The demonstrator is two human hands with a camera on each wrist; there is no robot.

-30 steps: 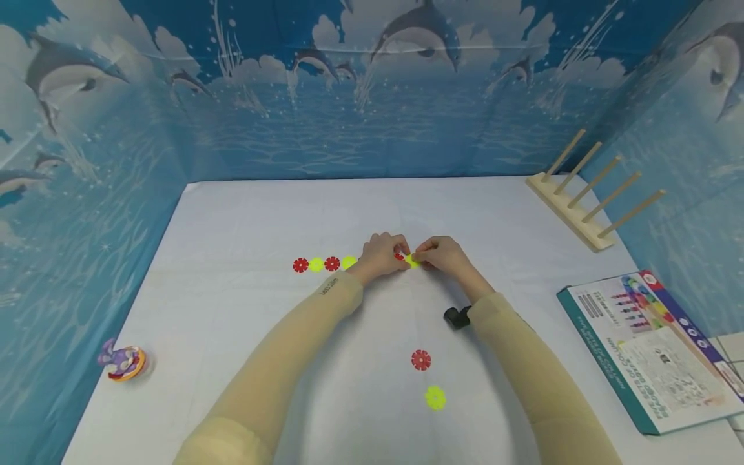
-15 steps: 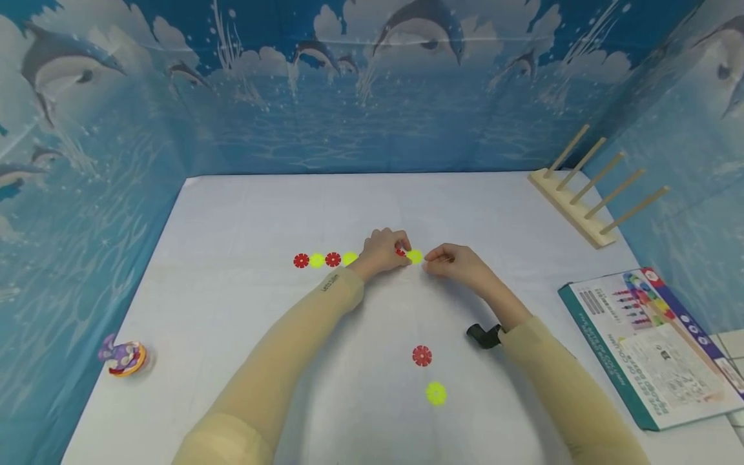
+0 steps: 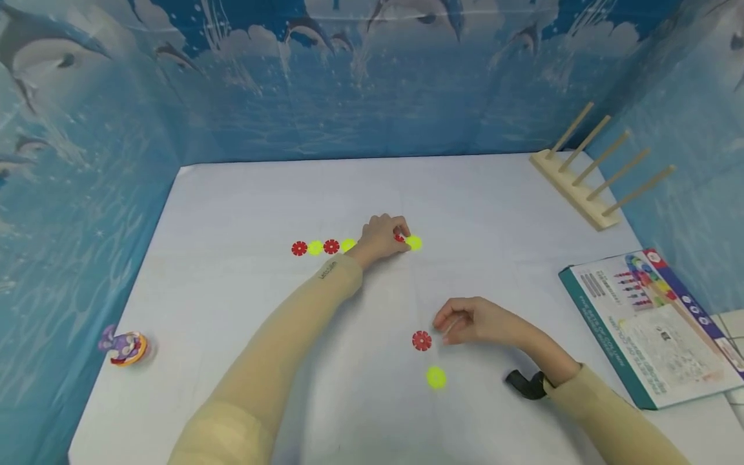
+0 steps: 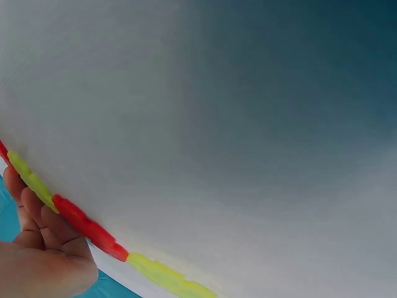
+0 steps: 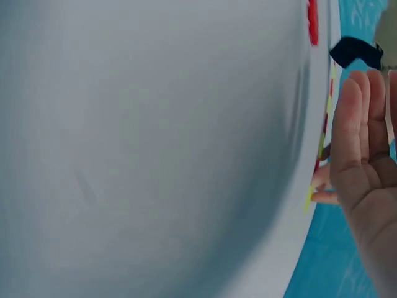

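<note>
Across the middle of the white table runs a row of alternating red and yellow notched plastic discs, its left end a red disc (image 3: 299, 248) and its right end a yellow disc (image 3: 413, 243). My left hand (image 3: 380, 237) covers part of this row, thumb and forefinger around the red disc (image 3: 399, 237) beside the yellow end. In the left wrist view its fingers lie along the discs' edges. Nearer the front, a loose red disc (image 3: 422, 340) lies just left of my right hand (image 3: 485, 321), whose loosely bent fingers hold nothing. A loose yellow disc (image 3: 436, 378) lies closer still.
A wooden stand with several upright pegs (image 3: 575, 187) is at the back right. Below it, a boxed toy set (image 3: 657, 329) lies flat by the right edge. A small purple figurine (image 3: 124, 347) stands at the left edge. A dolphin-print cloth (image 3: 360, 123) encloses the table.
My right hand has let go of the yellow end disc and come back toward me and right, beside the loose red disc. My left hand stays at the row. The head view has tilted down.
</note>
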